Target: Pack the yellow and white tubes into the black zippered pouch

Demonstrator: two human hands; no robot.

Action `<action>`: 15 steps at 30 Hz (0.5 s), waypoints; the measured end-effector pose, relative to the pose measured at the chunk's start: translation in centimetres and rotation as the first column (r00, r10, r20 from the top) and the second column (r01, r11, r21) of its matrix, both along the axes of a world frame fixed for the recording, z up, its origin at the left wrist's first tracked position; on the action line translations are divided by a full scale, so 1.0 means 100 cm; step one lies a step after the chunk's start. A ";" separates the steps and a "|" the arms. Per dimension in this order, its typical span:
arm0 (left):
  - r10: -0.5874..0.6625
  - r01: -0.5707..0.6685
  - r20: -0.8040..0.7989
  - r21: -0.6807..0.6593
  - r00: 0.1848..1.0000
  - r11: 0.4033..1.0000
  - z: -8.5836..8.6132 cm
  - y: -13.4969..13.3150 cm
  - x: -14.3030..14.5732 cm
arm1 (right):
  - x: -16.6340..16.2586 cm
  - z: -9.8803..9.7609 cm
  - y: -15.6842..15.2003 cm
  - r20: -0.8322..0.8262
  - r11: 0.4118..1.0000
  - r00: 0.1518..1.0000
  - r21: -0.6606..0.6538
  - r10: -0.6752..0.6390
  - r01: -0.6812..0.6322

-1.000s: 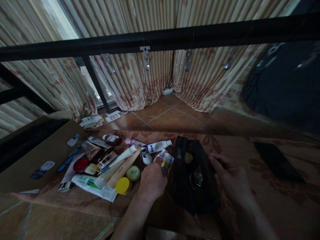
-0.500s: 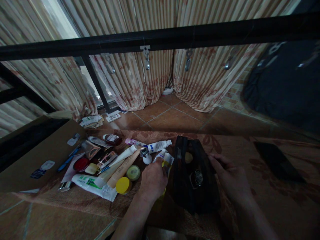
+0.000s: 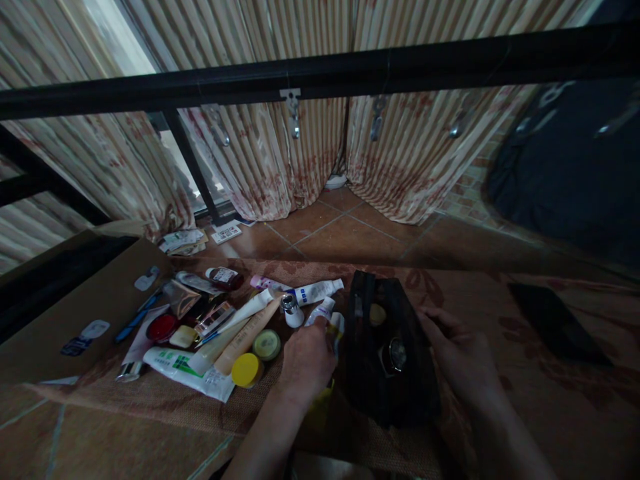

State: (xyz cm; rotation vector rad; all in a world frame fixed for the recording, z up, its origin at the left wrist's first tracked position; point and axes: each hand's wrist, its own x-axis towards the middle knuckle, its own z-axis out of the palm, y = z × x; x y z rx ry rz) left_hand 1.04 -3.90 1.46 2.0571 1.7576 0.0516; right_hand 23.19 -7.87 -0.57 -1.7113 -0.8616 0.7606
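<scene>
My left hand (image 3: pixel 307 357) is closed on a yellow-and-white tube (image 3: pixel 320 407), which shows below and beyond my fingers, partly hidden. Just past the knuckles lies a white tube (image 3: pixel 320 311). To the right stands a black mesh pouch (image 3: pixel 360 360), open at the top, with a round-faced watch (image 3: pixel 397 355) and a tan round item (image 3: pixel 377 315) inside. My right hand (image 3: pixel 457 350) pinches the pouch's right edge. Left of my left hand are a yellow-lidded jar (image 3: pixel 247 371), a green-lidded jar (image 3: pixel 267 345) and a small white bottle with a silver cap (image 3: pixel 292 312).
More tubes and cosmetics, among them a white-and-green tube (image 3: pixel 187 373) and a red round container (image 3: pixel 161 328), crowd the cloth's left part. A cardboard box (image 3: pixel 100 313) stands at far left. A dark flat slab (image 3: pixel 557 323) lies at right. A black rail (image 3: pixel 320 73) crosses beyond.
The yellow-and-white tube in my left hand has turned slightly and shows less beyond the fingers. My right hand and the pouch have barely moved.
</scene>
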 end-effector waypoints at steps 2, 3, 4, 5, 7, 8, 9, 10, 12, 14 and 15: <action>0.001 -0.001 0.000 -0.005 1.000 1.000 0.000 -0.001 0.000 | -0.001 0.002 -0.001 0.007 1.000 1.000 -0.003 0.000 0.000; -0.002 0.002 0.001 -0.006 1.000 1.000 -0.001 -0.001 0.000 | -0.001 0.002 -0.001 0.010 1.000 1.000 0.002 0.003 -0.003; -0.008 0.008 0.003 -0.007 1.000 1.000 -0.001 -0.001 0.000 | -0.001 0.003 -0.001 0.013 1.000 1.000 0.009 0.009 -0.010; -0.014 0.014 0.007 -0.005 1.000 1.000 -0.001 -0.002 0.000 | -0.001 0.002 -0.001 0.016 1.000 1.000 0.017 0.017 -0.017; -0.022 0.022 0.015 -0.005 1.000 1.000 -0.002 -0.002 0.000 | -0.001 0.002 -0.001 0.017 0.999 0.999 0.031 0.033 -0.033; -0.022 0.022 0.017 -0.004 1.000 1.000 -0.003 -0.002 0.000 | -0.001 0.001 -0.001 0.017 0.999 0.999 0.035 0.029 -0.030; -0.020 0.020 0.016 -0.003 1.000 1.000 -0.003 -0.002 0.000 | -0.001 0.001 0.000 0.016 0.999 1.000 0.034 0.017 -0.018; -0.018 0.018 0.013 -0.001 1.000 1.000 -0.004 -0.002 0.000 | -0.002 0.001 0.000 0.011 1.000 1.000 0.030 0.004 -0.004; -0.020 0.019 0.008 0.003 1.000 1.000 -0.004 -0.002 0.000 | -0.002 0.001 0.000 -0.006 1.000 1.000 0.024 -0.005 0.005; -0.029 0.029 0.011 0.006 1.000 1.000 -0.004 -0.002 0.000 | -0.002 0.001 0.000 -0.011 1.000 1.000 0.010 0.001 -0.001; -0.033 0.033 0.011 0.007 0.999 0.999 -0.004 -0.002 0.000 | -0.002 0.000 0.000 -0.006 1.000 1.000 0.002 0.007 -0.007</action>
